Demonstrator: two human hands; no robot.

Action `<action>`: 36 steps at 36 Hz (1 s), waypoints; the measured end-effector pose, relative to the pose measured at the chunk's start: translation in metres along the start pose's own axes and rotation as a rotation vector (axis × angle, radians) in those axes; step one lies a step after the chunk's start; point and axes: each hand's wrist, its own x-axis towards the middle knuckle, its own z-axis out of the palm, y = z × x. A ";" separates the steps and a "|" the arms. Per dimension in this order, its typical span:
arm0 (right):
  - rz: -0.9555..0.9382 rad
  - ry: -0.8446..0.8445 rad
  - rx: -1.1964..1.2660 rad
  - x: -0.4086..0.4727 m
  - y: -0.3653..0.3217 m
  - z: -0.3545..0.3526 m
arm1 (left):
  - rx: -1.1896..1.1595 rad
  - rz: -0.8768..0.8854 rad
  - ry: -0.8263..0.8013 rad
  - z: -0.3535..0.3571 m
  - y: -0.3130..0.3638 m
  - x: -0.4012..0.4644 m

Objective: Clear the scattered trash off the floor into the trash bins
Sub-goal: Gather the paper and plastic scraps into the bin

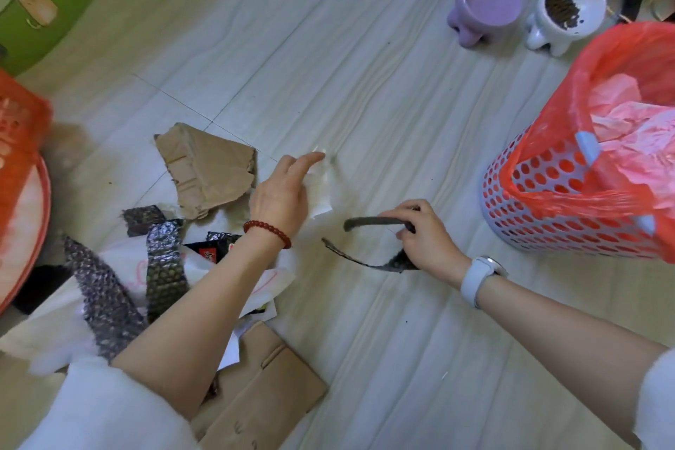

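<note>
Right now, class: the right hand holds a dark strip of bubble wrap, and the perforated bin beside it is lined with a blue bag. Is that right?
Not quite. The head view shows the right hand gripping the dark strip, but the bin is lined with a red bag, not blue.

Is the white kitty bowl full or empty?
Partly full: the white cat bowl holds a dark pile of kibble, with bare white showing around it.
</note>
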 end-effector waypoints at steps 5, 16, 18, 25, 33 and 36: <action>-0.063 -0.134 -0.091 -0.008 -0.038 0.006 | -0.067 -0.199 -0.056 -0.038 -0.002 -0.024; -0.115 -0.250 -0.393 -0.024 -0.097 0.025 | 0.176 -0.422 0.088 -0.092 -0.026 -0.089; -0.142 -0.272 -0.427 -0.024 -0.101 0.031 | 0.123 -0.452 0.132 -0.098 -0.031 -0.099; -0.412 -0.121 -0.566 -0.033 -0.098 0.057 | 0.060 -0.555 0.268 -0.119 -0.039 -0.136; -0.677 -0.325 -1.005 -0.055 -0.018 0.090 | 0.204 -0.694 0.186 -0.098 -0.061 -0.181; -0.552 -0.380 -0.903 -0.057 -0.012 0.097 | 0.217 -0.794 0.170 -0.090 -0.068 -0.187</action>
